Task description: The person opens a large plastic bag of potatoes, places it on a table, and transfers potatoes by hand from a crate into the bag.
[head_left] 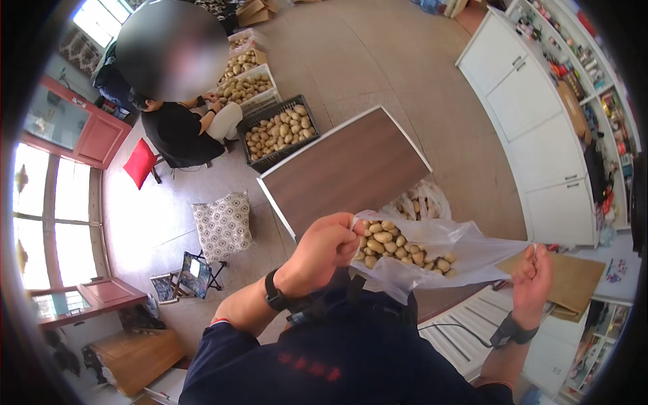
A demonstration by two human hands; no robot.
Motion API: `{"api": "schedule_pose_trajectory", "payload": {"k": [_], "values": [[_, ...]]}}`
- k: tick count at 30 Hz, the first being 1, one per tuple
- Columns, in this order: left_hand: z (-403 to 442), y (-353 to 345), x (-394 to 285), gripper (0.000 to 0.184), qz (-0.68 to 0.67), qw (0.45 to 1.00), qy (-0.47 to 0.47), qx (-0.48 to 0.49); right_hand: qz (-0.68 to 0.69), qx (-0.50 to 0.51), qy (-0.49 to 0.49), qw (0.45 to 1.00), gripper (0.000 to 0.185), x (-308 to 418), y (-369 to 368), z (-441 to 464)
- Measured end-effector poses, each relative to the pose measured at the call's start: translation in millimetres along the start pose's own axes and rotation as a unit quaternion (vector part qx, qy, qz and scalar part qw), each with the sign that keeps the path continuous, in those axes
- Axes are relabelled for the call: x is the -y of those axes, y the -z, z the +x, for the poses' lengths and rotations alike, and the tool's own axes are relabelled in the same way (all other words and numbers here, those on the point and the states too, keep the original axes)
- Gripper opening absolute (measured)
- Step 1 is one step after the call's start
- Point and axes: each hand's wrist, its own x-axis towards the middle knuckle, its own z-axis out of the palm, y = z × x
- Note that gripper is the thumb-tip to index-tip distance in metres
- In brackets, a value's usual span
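Observation:
A clear plastic bag is stretched wide between my two hands, just in front of my body. Several potatoes show inside it, gathered toward its left side. My left hand is closed on the bag's left edge, thumb and fingers pinched together. At the other end, my right hand pinches the right edge of the same bag. Behind it, a second clear bag with potatoes in it sits by the corner of a brown table.
A black crate and a white crate of potatoes stand beyond the table. Beside them sits a person. A patterned cushion and a folding stool are at left. White cabinets line the right, near flat cardboard.

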Motion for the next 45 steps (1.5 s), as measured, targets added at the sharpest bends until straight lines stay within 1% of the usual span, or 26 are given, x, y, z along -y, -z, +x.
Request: {"api": "schedule_pose_trajectory", "payload": {"k": [2, 4, 5, 7, 11, 13, 14, 17, 19, 21, 22, 23, 25, 27, 29, 31, 33, 34, 35, 37, 38, 40, 41, 43, 44, 45], "values": [[-11.3, 8.6, -13.3, 0.011, -0.019, 1.0, -0.014, 0.001, -0.01, 0.032, -0.013, 0.999, 0.03, 15.0, -22.0, 11.6], [-14.2, 20.0, -19.8, 0.011, -0.066, 0.994, -0.072, -0.051, -0.013, 0.038, -0.028, 0.999, 0.03, 22.1, -43.1, 27.1], [-13.5, 23.1, -22.6, 0.011, -0.069, 0.993, -0.081, -0.051, -0.015, 0.045, -0.023, 0.999, 0.03, 21.3, -52.5, 39.0], [-11.0, 30.7, -25.2, 0.01, -0.058, 0.987, -0.103, -0.113, -0.033, 0.084, -0.07, 0.993, 0.03, 10.8, -68.2, 63.0], [13.1, 64.2, -20.9, 0.009, -0.068, 0.972, -0.156, -0.162, -0.055, 0.122, -0.099, 0.986, 0.032, -23.7, -106.2, 123.3], [29.1, 81.0, -27.3, 0.008, -0.057, 0.958, -0.186, -0.212, -0.046, 0.175, -0.098, 0.979, 0.029, -38.7, -134.2, 156.8], [36.9, 88.4, -29.5, 0.008, -0.077, 0.953, -0.195, -0.218, -0.046, 0.185, -0.103, 0.976, 0.029, -45.5, -148.9, 173.8], [53.9, 97.5, -41.9, 0.007, -0.075, 0.936, -0.201, -0.279, -0.037, 0.222, -0.134, 0.965, 0.027, -71.0, -184.5, 211.1], [67.1, 116.2, -48.0, 0.007, -0.093, 0.928, -0.204, -0.299, -0.089, 0.266, -0.156, 0.947, 0.025, -83.4, -211.3, 237.8], [73.1, 140.0, -52.7, 0.008, -0.117, 0.909, -0.192, -0.35, -0.1, 0.282, -0.17, 0.939, 0.025, -86.1, -237.1, 258.8], [74.9, 153.1, -54.4, 0.009, -0.129, 0.903, -0.214, -0.349, -0.114, 0.312, -0.16, 0.93, 0.025, -87.5, -248.8, 264.7], [81.2, 158.7, -60.0, 0.009, -0.136, 0.899, -0.212, -0.359, -0.128, 0.342, -0.146, 0.919, 0.024, -89.3, -262.5, 273.0], [93.0, 167.7, -71.9, 0.012, -0.108, 0.88, -0.249, -0.39, -0.142, 0.358, -0.149, 0.911, 0.022, -98.8, -285.3, 288.7], [106.1, 192.5, -66.7, 0.013, -0.107, 0.868, -0.258, -0.411, -0.151, 0.372, -0.148, 0.904, 0.02, -105.4, -308.1, 301.0], [109.3, 216.0, -55.6, 0.014, -0.045, 0.861, -0.239, -0.447, -0.166, 0.382, -0.147, 0.897, 0.02, -119.0, -324.9, 299.7], [113.5, 235.9, -44.2, 0.011, -0.045, 0.856, -0.221, -0.465, -0.182, 0.388, -0.145, 0.892, 0.021, -138.6, -335.4, 307.2], [116.1, 257.9, -28.3, 0.012, -0.031, 0.838, -0.197, -0.508, -0.21, 0.401, -0.132, 0.882, 0.023, -162.4, -339.0, 315.0], [115.8, 268.9, -21.5, 0.011, -0.017, 0.83, -0.187, -0.525, -0.223, 0.402, -0.141, 0.876, 0.018, -172.2, -339.7, 316.9], [114.9, 282.0, -13.5, 0.011, -0.019, 0.828, -0.188, -0.528, -0.224, 0.406, -0.142, 0.874, 0.018, -182.0, -339.3, 317.8], [114.0, 301.2, -0.3, 0.025, 0.016, 0.818, -0.137, -0.558, -0.248, 0.405, -0.144, 0.868, 0.021, -200.8, -336.5, 321.1], [114.1, 301.7, 3.7, 0.025, 0.014, 0.816, -0.14, -0.561, -0.251, 0.417, -0.142, 0.862, 0.025, -209.2, -333.4, 321.7], [113.5, 299.3, 13.2, 0.039, 0.036, 0.752, -0.147, -0.642, -0.258, 0.42, -0.14, 0.859, 0.026, -216.2, -329.7, 320.7], [113.7, 305.4, 20.4, 0.039, 0.035, 0.75, -0.148, -0.644, -0.267, 0.417, -0.14, 0.858, 0.028, -221.0, -327.5, 320.4], [115.7, 319.1, 37.4, 0.053, 0.102, 0.754, -0.151, -0.632, -0.274, 0.42, -0.132, 0.855, 0.027, -236.9, -321.3, 325.1], [117.3, 317.4, 41.4, 0.047, 0.144, 0.743, -0.138, -0.639, -0.29, 0.417, -0.115, 0.854, 0.027, -241.6, -319.6, 325.5], [120.7, 330.3, 54.3, 0.047, 0.144, 0.741, -0.141, -0.64, -0.304, 0.413, -0.098, 0.853, 0.028, -245.2, -318.0, 325.0]]}}
